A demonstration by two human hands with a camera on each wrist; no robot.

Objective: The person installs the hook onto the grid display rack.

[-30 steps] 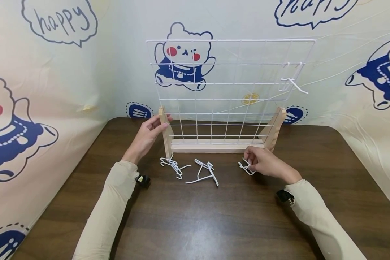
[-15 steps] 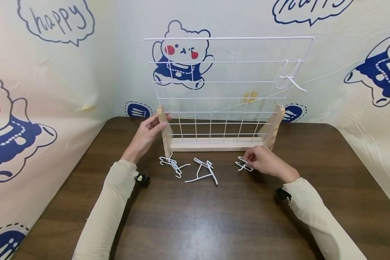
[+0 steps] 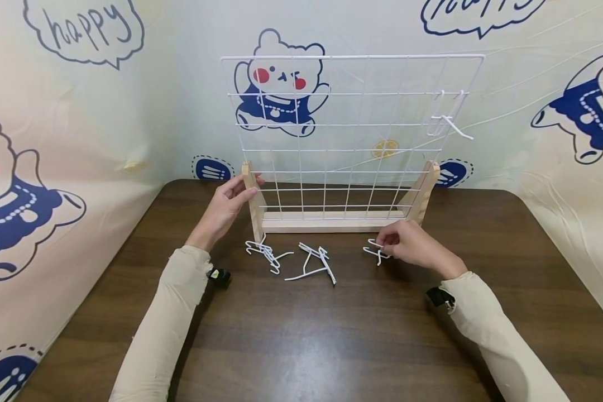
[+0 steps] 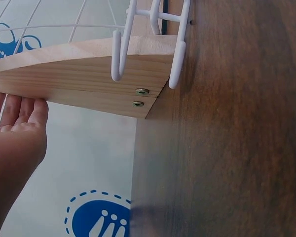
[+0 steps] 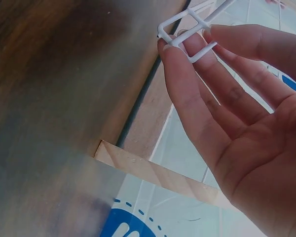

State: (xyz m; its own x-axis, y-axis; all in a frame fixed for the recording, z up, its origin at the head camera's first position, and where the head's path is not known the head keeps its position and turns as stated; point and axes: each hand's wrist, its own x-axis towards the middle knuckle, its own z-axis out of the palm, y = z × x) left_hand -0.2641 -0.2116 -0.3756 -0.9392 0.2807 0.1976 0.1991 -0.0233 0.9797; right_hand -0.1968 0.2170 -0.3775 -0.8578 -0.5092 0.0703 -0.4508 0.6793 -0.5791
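Observation:
In the head view my left hand (image 3: 220,211) grips the left wooden upright (image 3: 254,204) of a stand, thumb in front and fingers behind. That stand carries a white wire grid panel (image 3: 324,190). Near its right front corner, my right hand (image 3: 416,245) pinches a white wire hook (image 3: 372,249) between thumb and fingers. The right wrist view shows this hook's rectangular frame (image 5: 190,33) at the fingertips. Another hook (image 3: 454,127) hangs at the grid's upper right. White hooks lie on the table, one pile (image 3: 265,254) by the left upright and another (image 3: 311,265) farther right.
The brown table (image 3: 301,340) stretches in front of the stand. A wooden crossbar (image 3: 331,225) joins the uprights at the bottom. The right upright (image 3: 424,195) stands close behind my right hand. A printed cloth (image 3: 181,100) hangs behind the table.
My right hand has turned the hook a little and shifted it slightly left, staying low by the table. The left hand keeps its place on the upright. The head view has tilted slightly.

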